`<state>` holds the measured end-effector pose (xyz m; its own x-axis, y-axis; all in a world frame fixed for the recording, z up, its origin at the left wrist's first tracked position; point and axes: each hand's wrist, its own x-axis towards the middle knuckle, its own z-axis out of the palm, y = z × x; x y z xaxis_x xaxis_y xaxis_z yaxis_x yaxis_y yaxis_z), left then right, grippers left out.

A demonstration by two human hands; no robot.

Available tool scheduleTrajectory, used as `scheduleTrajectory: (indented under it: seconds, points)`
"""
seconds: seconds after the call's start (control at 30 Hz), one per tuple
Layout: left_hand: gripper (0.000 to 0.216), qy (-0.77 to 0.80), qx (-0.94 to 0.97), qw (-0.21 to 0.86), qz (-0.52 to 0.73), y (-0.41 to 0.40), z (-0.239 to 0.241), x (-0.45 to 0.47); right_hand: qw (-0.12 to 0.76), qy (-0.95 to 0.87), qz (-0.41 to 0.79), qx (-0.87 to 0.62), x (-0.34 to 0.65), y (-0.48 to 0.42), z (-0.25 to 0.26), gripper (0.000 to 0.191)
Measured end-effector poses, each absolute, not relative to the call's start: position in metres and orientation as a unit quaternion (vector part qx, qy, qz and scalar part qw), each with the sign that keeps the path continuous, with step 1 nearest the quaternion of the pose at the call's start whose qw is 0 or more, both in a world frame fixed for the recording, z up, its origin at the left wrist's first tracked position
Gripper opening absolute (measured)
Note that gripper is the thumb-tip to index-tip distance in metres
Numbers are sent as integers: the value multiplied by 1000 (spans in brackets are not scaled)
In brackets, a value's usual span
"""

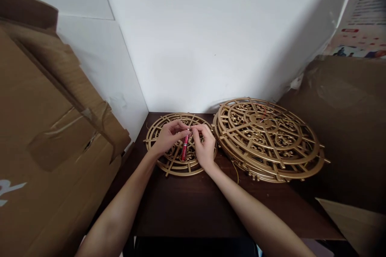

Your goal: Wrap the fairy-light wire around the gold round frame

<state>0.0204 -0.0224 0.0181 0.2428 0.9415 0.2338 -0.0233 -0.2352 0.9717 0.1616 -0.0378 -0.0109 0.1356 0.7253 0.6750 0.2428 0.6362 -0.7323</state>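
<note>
A slim, shiny red pen-like tube (185, 148) with a silver band slants over a round gold openwork panel (177, 170). Its upper end meets the thumb and fingertips of my left hand (170, 137), which are closed in a pinch. Close beside it, my right hand (205, 144) has its thumb and forefinger pressed together near the top of the tube. What lies between those right fingertips is too small to make out. Both hands are above the panel, and they hide parts of its scrollwork.
A stack of similar gold panels (268, 136) stands to the right on the dark brown table (193, 209), with thin red and pale threads on top. One yellow thread (237, 172) hangs at its edge. Cardboard (45, 128) rises at left, more cardboard (346, 128) at right, and a white wall (205, 48) behind.
</note>
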Motion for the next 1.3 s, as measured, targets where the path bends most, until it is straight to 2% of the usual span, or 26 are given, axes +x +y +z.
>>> scheduleTrajectory:
  seconds: [0.2, 0.77, 1.3]
  points:
    - [20, 376, 635, 458, 495, -22, 21, 21, 638, -634, 190, -393, 163, -36, -13, 19]
    - [24, 376, 655, 445, 481, -26, 27, 22, 647, -614, 211, -399, 161, -34, -14, 17]
    - [18, 374, 664, 442, 473, -25, 26, 21, 645, -615, 216, -398, 161, -34, -15, 16]
